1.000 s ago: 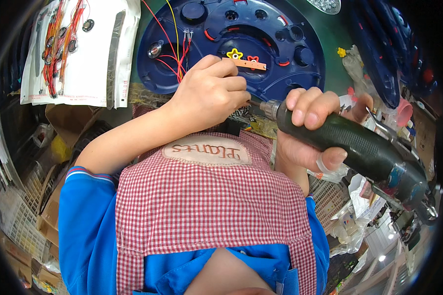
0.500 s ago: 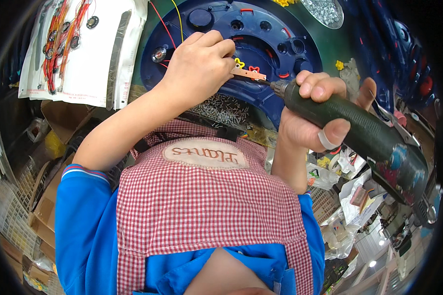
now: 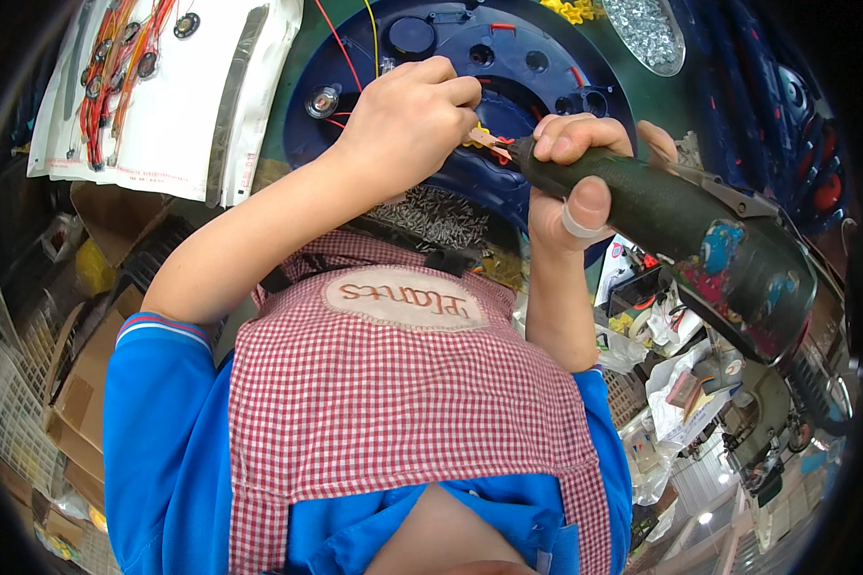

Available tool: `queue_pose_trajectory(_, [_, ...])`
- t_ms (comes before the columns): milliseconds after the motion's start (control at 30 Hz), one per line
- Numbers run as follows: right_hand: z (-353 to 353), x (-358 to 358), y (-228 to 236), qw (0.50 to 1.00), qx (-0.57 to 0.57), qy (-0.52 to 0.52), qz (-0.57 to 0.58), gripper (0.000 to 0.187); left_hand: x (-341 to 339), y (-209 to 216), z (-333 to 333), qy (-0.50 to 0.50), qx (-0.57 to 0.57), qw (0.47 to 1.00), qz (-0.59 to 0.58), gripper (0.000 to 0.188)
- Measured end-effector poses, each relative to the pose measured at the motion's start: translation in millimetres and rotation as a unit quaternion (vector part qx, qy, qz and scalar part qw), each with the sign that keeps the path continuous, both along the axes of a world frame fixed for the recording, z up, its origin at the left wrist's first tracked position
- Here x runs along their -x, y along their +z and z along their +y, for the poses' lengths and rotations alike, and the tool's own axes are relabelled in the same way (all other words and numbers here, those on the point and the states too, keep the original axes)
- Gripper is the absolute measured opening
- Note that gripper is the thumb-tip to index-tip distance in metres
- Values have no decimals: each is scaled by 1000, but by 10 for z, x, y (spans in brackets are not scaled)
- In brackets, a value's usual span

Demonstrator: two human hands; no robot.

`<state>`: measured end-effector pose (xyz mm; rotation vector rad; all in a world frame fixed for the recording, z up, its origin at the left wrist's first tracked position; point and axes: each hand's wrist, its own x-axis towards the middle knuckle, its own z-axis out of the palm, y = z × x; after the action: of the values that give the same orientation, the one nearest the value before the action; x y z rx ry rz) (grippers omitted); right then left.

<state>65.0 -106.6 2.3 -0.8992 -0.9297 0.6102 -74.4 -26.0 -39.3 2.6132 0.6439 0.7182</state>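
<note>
My left hand (image 3: pixel 414 120) is closed in a pinch on a thin tan strip (image 3: pixel 485 140) with holes, over a round dark blue plastic housing (image 3: pixel 566 59). Yellow and red star-shaped pieces show beside the strip. Wrapped round a dark green electric screwdriver (image 3: pixel 686 216), my right hand (image 3: pixel 577 177) has a white band on its thumb. The screwdriver's nose points left at the strip's right end; whether its bit touches a screw is hidden. A small round speaker (image 3: pixel 322 101) with red wires sits at the housing's left side.
A heap of screws (image 3: pixel 436 220) lies between the housing and my apron. At the left, a white bag (image 3: pixel 187 125) carries several wired speakers. A dish of small clear parts (image 3: pixel 644 34) and yellow pieces (image 3: pixel 573 10) are at the back. Blue housings (image 3: pixel 786 96) are stacked at the right.
My right hand has brought the screwdriver left and slightly up, nearer my left hand. The strip now slants more, and less of it shows. The view has shifted slightly.
</note>
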Motion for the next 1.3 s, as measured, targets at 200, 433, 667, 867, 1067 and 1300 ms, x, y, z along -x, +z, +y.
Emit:
queue_pose_trajectory(200, [-150,-38,222,995,-9,39,87,105,32,-32,2,-4,-7,1000,-11,11])
queue_pose_trajectory(433, [-695,184,-156,993,95,69,-20,97,-1,113,25,4,-6,1000,-30,11])
queue_pose_trajectory(667, [-569,97,283,996,24,68,54,89,306,209,-414,-127,88,988,-23,20])
queue_pose_trajectory(867, [-550,48,399,996,30,74,45,92,303,148,-432,-120,68,990,-35,15])
queue_pose_trajectory(1067, [-465,62,436,991,-31,115,63,99,233,242,-393,-108,72,987,-96,19])
queue_pose_trajectory(1300, [-118,-56,293,996,-62,67,-15,86,270,341,-212,-8,85,996,-7,47])
